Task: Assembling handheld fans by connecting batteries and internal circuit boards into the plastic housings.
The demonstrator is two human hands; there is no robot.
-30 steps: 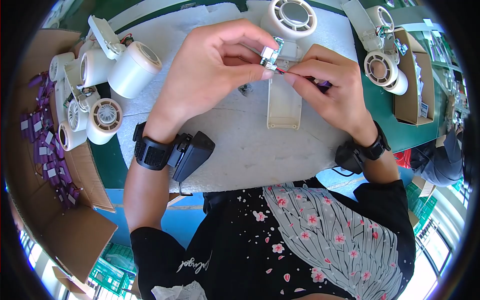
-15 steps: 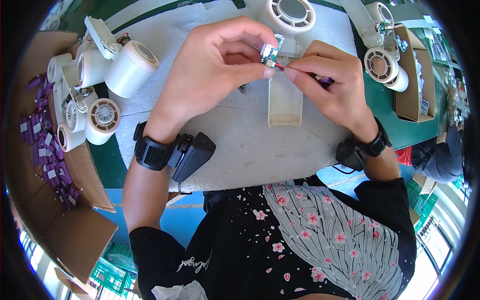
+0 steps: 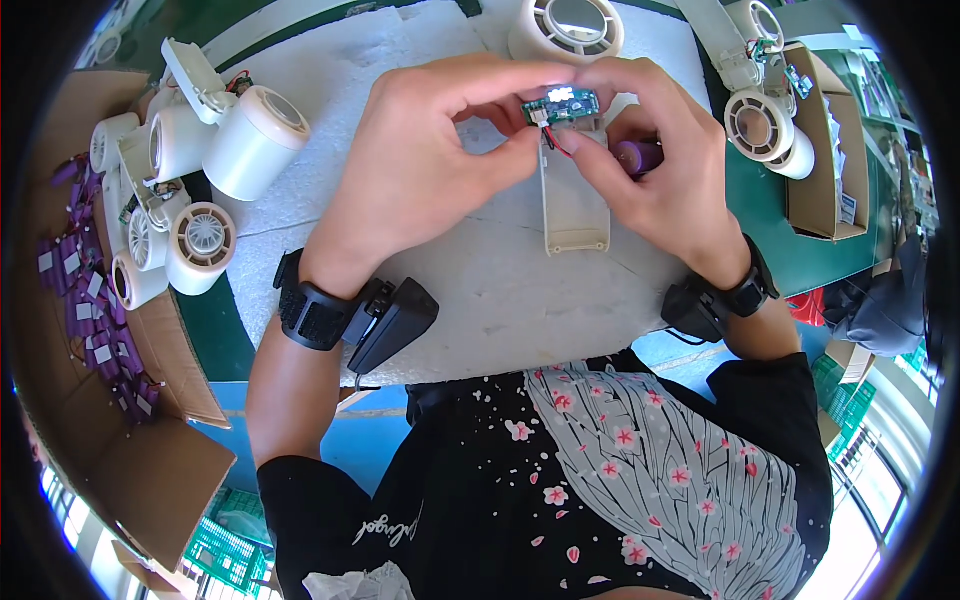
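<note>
A small green circuit board (image 3: pixel 572 108) is held between my two hands above the mat, with a bright white patch on its upper edge. My left hand (image 3: pixel 430 165) is closed, fingertips at the board's left end beside a white connector. Red and black wires (image 3: pixel 548 138) run from that connector toward my right palm. My right hand (image 3: pixel 668 165) is closed with a purple cylindrical battery (image 3: pixel 637 157) tucked in its palm, and its fingertips reach the board's right side. Below the hands lies a cream fan housing (image 3: pixel 566 30) with its open handle shell (image 3: pixel 577 215), partly covered by my fingers.
Several cream fan housings (image 3: pixel 255 145) stand at the left, beside a cardboard box (image 3: pixel 165 470) of purple batteries (image 3: pixel 95 300). On the right are another fan unit (image 3: pixel 760 125) and a small carton (image 3: pixel 845 190). A white foam mat (image 3: pixel 480 300) covers the green table (image 3: pixel 825 265).
The board has turned from upright to lying sideways, and its white patch looks brighter. My right fingers have moved up from the wires to the board. The battery shows more in my right palm.
</note>
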